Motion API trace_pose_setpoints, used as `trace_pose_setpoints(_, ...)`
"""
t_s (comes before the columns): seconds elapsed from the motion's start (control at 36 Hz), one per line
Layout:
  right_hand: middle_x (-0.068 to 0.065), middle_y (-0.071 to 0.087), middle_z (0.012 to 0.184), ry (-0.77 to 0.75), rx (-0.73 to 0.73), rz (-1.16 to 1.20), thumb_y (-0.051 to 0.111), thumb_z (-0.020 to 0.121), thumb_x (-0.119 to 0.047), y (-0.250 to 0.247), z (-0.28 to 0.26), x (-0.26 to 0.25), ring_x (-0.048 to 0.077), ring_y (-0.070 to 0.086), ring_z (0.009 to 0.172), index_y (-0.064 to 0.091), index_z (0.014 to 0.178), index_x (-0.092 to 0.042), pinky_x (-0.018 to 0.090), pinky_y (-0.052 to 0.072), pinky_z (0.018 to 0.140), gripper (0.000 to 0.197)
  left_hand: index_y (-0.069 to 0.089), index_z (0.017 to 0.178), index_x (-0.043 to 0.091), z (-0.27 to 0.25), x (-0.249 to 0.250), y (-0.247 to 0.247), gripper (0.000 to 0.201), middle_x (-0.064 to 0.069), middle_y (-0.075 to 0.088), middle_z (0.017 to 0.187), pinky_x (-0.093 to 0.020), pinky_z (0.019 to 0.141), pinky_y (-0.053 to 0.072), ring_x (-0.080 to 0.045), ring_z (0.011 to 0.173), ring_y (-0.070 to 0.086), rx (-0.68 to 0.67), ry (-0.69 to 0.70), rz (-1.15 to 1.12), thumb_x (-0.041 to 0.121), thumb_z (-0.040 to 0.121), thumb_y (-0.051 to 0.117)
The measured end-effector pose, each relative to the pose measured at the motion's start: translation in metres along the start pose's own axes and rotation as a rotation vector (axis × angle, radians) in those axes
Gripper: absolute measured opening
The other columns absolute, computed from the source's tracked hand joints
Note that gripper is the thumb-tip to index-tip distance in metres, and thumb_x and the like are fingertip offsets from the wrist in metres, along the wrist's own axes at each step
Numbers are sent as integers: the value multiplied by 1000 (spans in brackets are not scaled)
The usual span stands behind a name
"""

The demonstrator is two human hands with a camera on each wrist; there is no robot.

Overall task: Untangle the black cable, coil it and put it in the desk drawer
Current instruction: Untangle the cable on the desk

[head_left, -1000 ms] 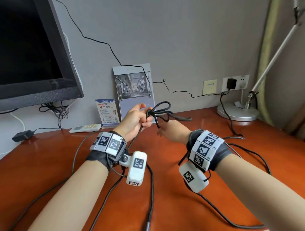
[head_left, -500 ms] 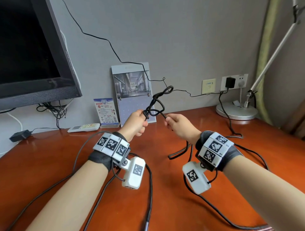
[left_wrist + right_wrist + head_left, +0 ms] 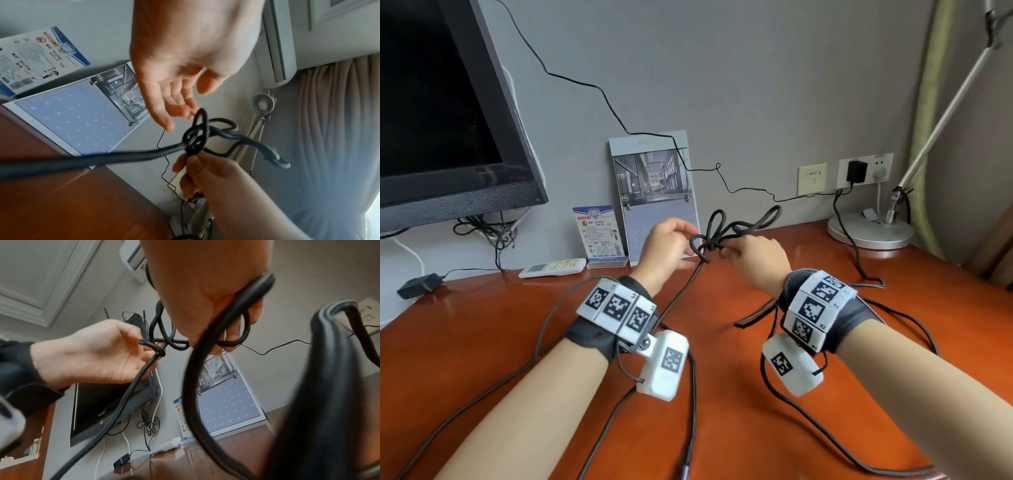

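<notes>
Orange desk (image 3: 722, 342), R hand (image 3: 758, 255) pinching black cable (image 3: 709, 240) knot, L hand (image 3: 664, 246) fingers relaxed.

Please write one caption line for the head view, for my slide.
Both hands, left hand and right hand, work a knot in the black cable above the desk, still tangled.

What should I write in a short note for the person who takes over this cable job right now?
Left hand: fingers relaxed beside the knot, gripping nothing, as the left wrist view shows.
Right hand: holds the black cable just right of the knot.
The knot is lifted above the desk; the rest trails over it.
Done: nothing finished.
Left: undo the knot, coil, put away. No drawer is in view.
</notes>
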State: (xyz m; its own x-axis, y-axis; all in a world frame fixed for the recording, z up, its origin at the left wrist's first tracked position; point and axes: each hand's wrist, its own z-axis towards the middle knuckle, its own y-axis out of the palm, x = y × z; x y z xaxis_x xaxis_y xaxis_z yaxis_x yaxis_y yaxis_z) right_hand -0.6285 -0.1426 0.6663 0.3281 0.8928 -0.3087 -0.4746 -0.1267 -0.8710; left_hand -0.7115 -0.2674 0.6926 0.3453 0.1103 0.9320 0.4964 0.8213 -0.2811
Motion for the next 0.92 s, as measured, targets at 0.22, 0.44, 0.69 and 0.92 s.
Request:
trace_pose_setpoints(0.22, 3, 62, 118, -32, 35, 50, 46, 87, -20, 7, -7, -4, 28, 50, 115, 62, 113, -24, 37, 32, 93, 31, 57, 92, 15, 8, 5, -3, 7, -1, 56, 76, -14, 38, 38, -9, 38, 45, -95, -79, 265, 9, 90, 54)
trace_pose_setpoints(0.44, 0, 50, 70, 278, 80, 864, 59, 84, -37, 2, -14, -22, 15, 43, 68, 57, 67, -15, 30, 36, 68, 28, 46, 99, 13, 7, 2, 12, 20, -11, 64, 81, -35, 53, 58, -28, 58, 68, -73, 113, 466, -1, 89, 38)
trace_pose_setpoints(0.69, -2, 41, 52, 492, 288, 840, 55, 84, -25, 3, -7, -14, 19, 37, 54, 41, 50, -17, 27, 30, 59, 38, 42, 93, 17, 5, -6, 29, 22, -7, 63, 77, -32, 59, 42, -24, 70, 57, 15, 236, 509, -4, 85, 41)
trace_pose_setpoints(0.92, 21, 69, 82, 684, 388, 947, 51, 83, -25, 14, -3, 10, 28, 53, 73, 66, 80, 9, 36, 43, 69, 37, 42, 82, 16, 1, 3, 21, 18, 4, 39, 48, -24, 52, 25, -8, 38, 33, -289, -380, -502, 6, 92, 31)
